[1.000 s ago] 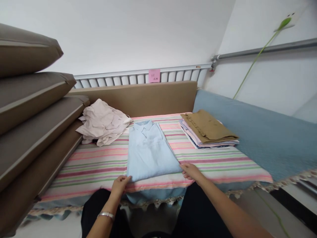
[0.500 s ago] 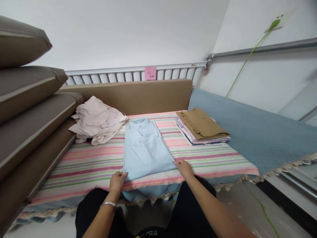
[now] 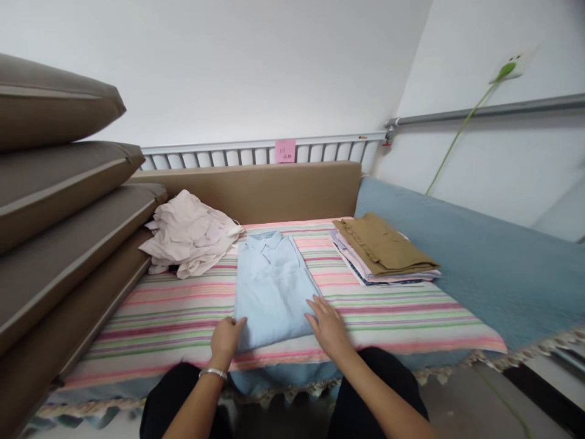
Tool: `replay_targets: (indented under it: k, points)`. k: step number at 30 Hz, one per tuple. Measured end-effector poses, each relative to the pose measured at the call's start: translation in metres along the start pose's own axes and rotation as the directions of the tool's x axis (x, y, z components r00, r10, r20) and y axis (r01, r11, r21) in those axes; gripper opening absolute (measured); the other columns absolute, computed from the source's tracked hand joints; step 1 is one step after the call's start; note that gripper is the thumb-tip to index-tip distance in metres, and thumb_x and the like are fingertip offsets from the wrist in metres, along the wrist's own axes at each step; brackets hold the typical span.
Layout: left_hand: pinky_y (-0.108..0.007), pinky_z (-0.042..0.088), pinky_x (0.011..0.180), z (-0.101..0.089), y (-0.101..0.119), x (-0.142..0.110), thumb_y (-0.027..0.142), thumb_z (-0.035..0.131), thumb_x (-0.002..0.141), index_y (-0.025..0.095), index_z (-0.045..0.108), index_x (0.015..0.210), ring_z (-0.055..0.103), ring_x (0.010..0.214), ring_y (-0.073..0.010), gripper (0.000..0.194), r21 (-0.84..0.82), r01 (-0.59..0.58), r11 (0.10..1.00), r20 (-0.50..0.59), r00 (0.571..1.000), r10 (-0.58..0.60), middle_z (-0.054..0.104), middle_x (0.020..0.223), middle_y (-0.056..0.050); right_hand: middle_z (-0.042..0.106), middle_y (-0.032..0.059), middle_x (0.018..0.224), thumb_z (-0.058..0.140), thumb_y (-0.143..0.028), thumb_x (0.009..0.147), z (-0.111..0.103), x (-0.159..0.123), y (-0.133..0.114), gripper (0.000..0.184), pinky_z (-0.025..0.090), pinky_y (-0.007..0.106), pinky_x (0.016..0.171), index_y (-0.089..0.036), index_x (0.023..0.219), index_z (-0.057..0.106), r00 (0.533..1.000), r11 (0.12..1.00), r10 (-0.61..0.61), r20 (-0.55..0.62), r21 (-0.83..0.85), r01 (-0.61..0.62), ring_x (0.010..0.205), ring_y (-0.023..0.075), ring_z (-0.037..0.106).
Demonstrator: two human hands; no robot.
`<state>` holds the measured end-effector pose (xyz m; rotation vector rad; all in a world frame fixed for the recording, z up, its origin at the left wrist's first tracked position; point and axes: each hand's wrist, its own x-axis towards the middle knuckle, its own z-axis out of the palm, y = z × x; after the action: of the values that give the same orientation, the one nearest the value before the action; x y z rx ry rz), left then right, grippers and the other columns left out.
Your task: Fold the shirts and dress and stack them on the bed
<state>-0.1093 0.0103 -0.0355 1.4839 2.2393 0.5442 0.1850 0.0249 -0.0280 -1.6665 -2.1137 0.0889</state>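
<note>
A light blue collared shirt (image 3: 276, 286), folded into a long panel, lies flat with its collar pointing away from me. My left hand (image 3: 227, 340) is at its lower left edge, thumb on top of the cloth and the other fingers closed at the side, partly hidden. On the lower right edge rests my right hand (image 3: 329, 326), its fingers spread and holding nothing. To the right is a stack of folded clothes with a brown garment (image 3: 386, 244) on top. A loose heap of pale pinkish clothes (image 3: 194, 235) sits to the left.
A striped cloth (image 3: 183, 314) covers the seat beneath the clothes. Brown cushions (image 3: 73, 210) are piled high at the left. A brown backrest (image 3: 292, 192) stands behind, and a blue cover (image 3: 461, 244) drapes the right side. A pink note (image 3: 285, 150) hangs on the radiator.
My right hand has let go of the shirt's lower right corner and spread its fingers on the edge. Both hands have moved up along the sides. The view has shifted slightly.
</note>
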Motion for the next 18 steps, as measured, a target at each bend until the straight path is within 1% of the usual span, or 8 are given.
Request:
replay_targets:
  k: [2,5,7,9,11,14,16,18]
  points:
    - [-0.030,0.035,0.059,0.002,-0.001,0.003,0.042,0.044,0.080,0.018,0.059,0.066,0.063,0.071,-0.0235,0.032,0.019,0.001,1.000,-0.013,1.000,-0.001,0.068,0.072,-0.011,0.040,0.0061,0.142,0.037,-0.042,0.090,0.006,0.002,-0.011,0.045,0.021,0.044,0.109,-0.024,0.130,0.049,0.995,0.999,-0.033,0.099,-0.020,0.035,0.133,0.0243,0.030]
    - [-0.031,0.040,0.062,0.002,-0.006,-0.001,0.037,0.042,0.082,0.018,0.061,0.068,0.063,0.070,-0.0232,0.031,0.041,-0.014,0.999,-0.039,0.999,0.015,0.068,0.071,-0.010,0.038,0.0071,0.143,0.038,-0.047,0.089,0.012,0.003,-0.016,0.047,0.020,0.047,0.108,-0.026,0.131,0.048,0.979,0.998,0.034,0.203,-0.057,-0.023,0.134,0.0262,0.028]
    - [-0.033,0.043,0.069,0.001,-0.004,-0.005,0.035,0.040,0.084,0.016,0.062,0.078,0.063,0.079,-0.0246,0.029,0.056,-0.039,0.998,-0.083,0.996,0.044,0.068,0.080,-0.011,0.038,0.0086,0.143,0.038,-0.047,0.089,0.012,0.005,-0.017,0.048,0.021,0.047,0.107,-0.026,0.131,0.048,0.976,0.995,0.082,0.202,-0.073,-0.069,0.134,0.0265,0.028]
    - [-0.036,0.044,0.082,0.006,0.008,-0.007,0.031,0.038,0.085,0.016,0.061,0.092,0.060,0.094,-0.0251,0.028,0.073,-0.149,0.986,-0.147,0.976,0.159,0.066,0.094,-0.012,0.036,0.0074,0.144,0.036,-0.046,0.090,0.009,0.008,-0.022,0.047,0.019,0.046,0.108,-0.027,0.132,0.047,0.984,0.996,0.071,0.164,-0.056,-0.062,0.135,0.0249,0.027]
    - [-0.037,0.042,0.093,0.020,0.028,-0.007,0.026,0.037,0.087,0.016,0.059,0.104,0.056,0.106,-0.0231,0.029,0.091,-0.368,0.925,-0.212,0.901,0.379,0.063,0.108,-0.011,0.037,0.0054,0.144,0.031,-0.043,0.092,0.007,0.015,-0.031,0.045,0.019,0.044,0.109,-0.027,0.131,0.047,0.990,0.999,0.029,0.138,-0.020,-0.026,0.135,0.0229,0.026]
    - [-0.039,0.042,0.099,0.051,0.058,0.000,0.017,0.033,0.088,0.015,0.054,0.116,0.051,0.116,-0.0208,0.035,0.131,-0.642,0.756,-0.252,0.716,0.652,0.058,0.120,-0.011,0.039,0.0042,0.143,0.024,-0.038,0.094,0.014,0.031,-0.043,0.044,0.017,0.043,0.109,-0.028,0.130,0.048,0.991,0.999,-0.050,0.122,0.022,0.047,0.135,0.0204,0.026]
    - [-0.040,0.042,0.100,0.068,0.069,0.009,0.017,0.032,0.089,0.013,0.050,0.122,0.047,0.121,-0.0207,0.037,0.146,-0.678,0.721,-0.251,0.679,0.689,0.055,0.127,-0.012,0.038,0.0043,0.144,0.023,-0.037,0.094,0.025,0.042,-0.045,0.045,0.016,0.042,0.110,-0.027,0.131,0.046,0.989,0.996,-0.089,0.119,0.030,0.086,0.136,0.0196,0.025]
    - [-0.040,0.042,0.100,0.076,0.067,0.018,0.022,0.035,0.090,0.012,0.046,0.126,0.046,0.123,-0.0215,0.039,0.151,-0.661,0.735,-0.257,0.691,0.675,0.051,0.131,-0.014,0.036,0.0045,0.145,0.025,-0.038,0.094,0.037,0.054,-0.041,0.045,0.015,0.042,0.110,-0.027,0.134,0.043,0.984,0.994,-0.110,0.137,0.026,0.108,0.136,0.0195,0.023]
